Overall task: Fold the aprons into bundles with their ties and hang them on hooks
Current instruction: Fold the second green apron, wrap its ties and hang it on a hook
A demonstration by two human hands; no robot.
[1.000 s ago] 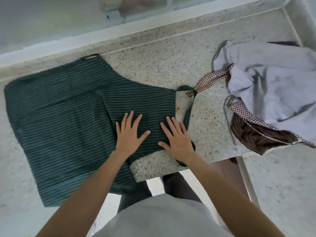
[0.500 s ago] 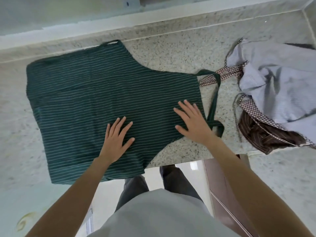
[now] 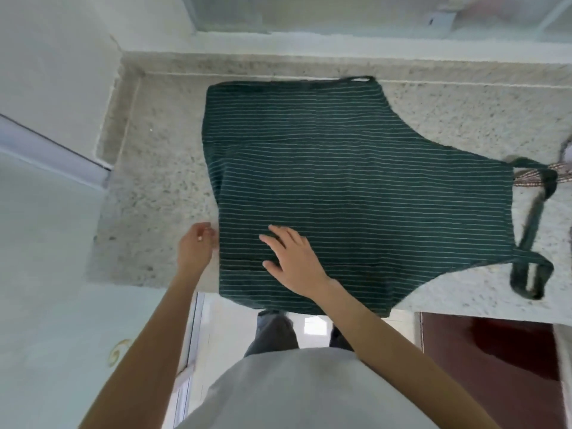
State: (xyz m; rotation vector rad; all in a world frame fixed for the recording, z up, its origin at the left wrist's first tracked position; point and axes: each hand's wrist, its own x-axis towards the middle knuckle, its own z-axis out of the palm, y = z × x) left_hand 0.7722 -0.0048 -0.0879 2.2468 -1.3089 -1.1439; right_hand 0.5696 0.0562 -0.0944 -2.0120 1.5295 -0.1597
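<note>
A dark green apron with thin white stripes (image 3: 356, 181) lies spread flat on the speckled stone counter (image 3: 154, 181), its near hem hanging a little over the front edge. The apron's green straps (image 3: 532, 236) loop on the counter at the right end. My right hand (image 3: 294, 261) rests flat on the apron's near left part, fingers spread. My left hand (image 3: 196, 243) is at the apron's left edge with its fingers curled toward the fabric. Blur hides whether they hold the edge.
A brown checked tie of another apron (image 3: 561, 170) shows at the far right, under the green strap. A wall and a window sill (image 3: 309, 48) bound the counter's back. A dark red cabinet front (image 3: 489, 351) sits below the counter on the right.
Both hands have moved left across the apron. My left hand came off the fabric to its left edge. My right hand went from the bib end to the near left part.
</note>
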